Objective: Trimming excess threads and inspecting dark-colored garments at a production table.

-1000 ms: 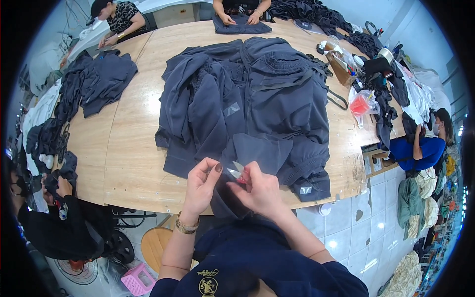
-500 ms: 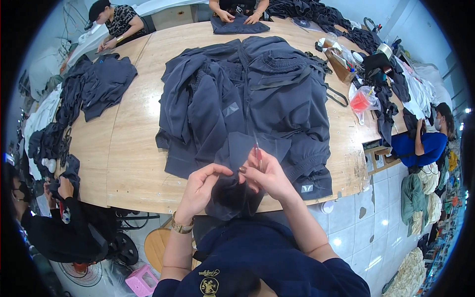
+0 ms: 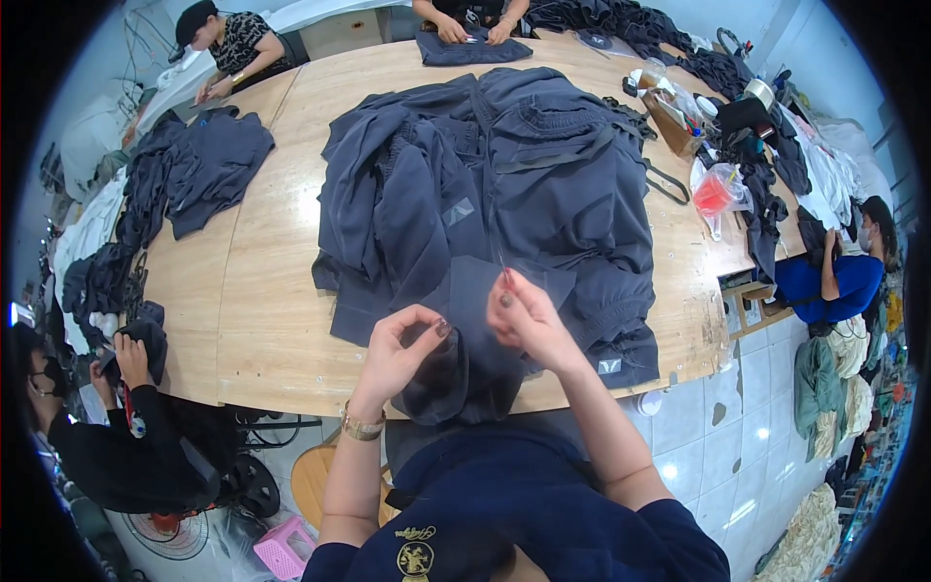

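Note:
A large heap of dark grey-blue garments point(image 3: 572, 209) with gathered elastic waistbands lies on the table before me. One dark piece point(image 3: 465, 373) hangs over the near edge toward my lap. Above it, my left hand point(image 3: 402, 347) pinches thumb and forefinger together; anything between them is too small to make out. My right hand point(image 3: 529, 318), slightly blurred, is closed around a slim pointed tool point(image 3: 501, 258), whose thin tip points away from me. Most of the tool is hidden in the fingers, so its exact kind does not show.
The pale wooden table point(image 3: 272, 320) curves around me. More dark garments point(image 3: 218, 165) lie at left. A drink cup with red liquid point(image 3: 716, 194) and a brown box point(image 3: 674, 121) stand at right. Co-workers sit around the table. A pink plastic stool point(image 3: 284, 548) is on the floor.
My right hand has lifted slightly and moved away from my left, widening the gap between them. My left hand has drawn back a little from the cloth, still pinched.

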The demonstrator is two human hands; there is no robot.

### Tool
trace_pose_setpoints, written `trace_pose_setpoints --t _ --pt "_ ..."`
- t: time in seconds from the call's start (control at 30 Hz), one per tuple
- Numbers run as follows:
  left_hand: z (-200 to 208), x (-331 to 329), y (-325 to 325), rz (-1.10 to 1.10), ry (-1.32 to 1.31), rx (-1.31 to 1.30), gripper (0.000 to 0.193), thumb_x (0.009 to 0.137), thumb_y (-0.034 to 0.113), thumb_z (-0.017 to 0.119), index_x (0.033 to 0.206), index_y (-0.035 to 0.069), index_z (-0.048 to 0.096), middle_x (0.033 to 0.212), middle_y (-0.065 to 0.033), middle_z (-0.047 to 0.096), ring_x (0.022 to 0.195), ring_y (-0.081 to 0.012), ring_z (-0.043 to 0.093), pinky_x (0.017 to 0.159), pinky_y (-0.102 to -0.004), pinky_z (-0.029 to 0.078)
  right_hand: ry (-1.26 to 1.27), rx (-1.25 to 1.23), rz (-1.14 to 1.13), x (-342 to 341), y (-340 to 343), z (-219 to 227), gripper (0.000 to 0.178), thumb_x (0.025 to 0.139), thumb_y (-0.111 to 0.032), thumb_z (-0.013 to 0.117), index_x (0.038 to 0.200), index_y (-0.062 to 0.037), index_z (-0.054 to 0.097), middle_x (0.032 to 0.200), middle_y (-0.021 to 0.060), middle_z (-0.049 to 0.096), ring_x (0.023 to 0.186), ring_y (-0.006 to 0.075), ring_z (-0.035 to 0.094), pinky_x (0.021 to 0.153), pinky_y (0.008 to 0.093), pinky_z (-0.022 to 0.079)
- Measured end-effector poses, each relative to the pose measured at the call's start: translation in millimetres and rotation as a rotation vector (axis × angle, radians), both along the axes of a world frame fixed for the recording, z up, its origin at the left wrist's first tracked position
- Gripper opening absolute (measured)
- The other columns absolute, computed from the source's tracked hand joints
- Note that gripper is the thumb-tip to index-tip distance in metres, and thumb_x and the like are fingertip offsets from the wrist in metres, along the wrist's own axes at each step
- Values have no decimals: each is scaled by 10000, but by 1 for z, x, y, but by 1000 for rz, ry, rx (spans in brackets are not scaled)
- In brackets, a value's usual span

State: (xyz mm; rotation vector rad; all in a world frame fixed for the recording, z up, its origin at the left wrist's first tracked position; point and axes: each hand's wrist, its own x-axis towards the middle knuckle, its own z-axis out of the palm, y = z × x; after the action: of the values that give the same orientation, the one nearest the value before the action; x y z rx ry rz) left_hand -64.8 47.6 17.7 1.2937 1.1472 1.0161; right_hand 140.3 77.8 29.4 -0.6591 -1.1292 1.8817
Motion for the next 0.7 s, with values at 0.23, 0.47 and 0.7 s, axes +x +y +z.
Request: trace_pose_setpoints --t 0.23,0.47,0.7 --pt "-9 -8 10 -34 -242 -9 126 919 115 541 868 21 607 858 6 600 817 -49 514 763 -199 412 -682 543 84 12 5 -19 328 887 -332 532 811 -18 475 573 118 442 517 213 447 511 326 352" --pt "-9 -10 11 -63 -282 -29 159 934 149 522 880 22 602 868 0 596 831 -55 507 787 -205 400 -870 838 150 6 13 -25 412 889 -449 457 812 -48 514 612 165 530 616 365 542 545 433 391" --pt "-8 -10 11 -94 -297 -53 144 934 129 511 867 27 587 856 4 579 821 -53 504 783 -199 394 -923 938 127 -2 19 -21 425 881 -471 452 802 -58 517 606 143 538 607 359 538 525 423 378"
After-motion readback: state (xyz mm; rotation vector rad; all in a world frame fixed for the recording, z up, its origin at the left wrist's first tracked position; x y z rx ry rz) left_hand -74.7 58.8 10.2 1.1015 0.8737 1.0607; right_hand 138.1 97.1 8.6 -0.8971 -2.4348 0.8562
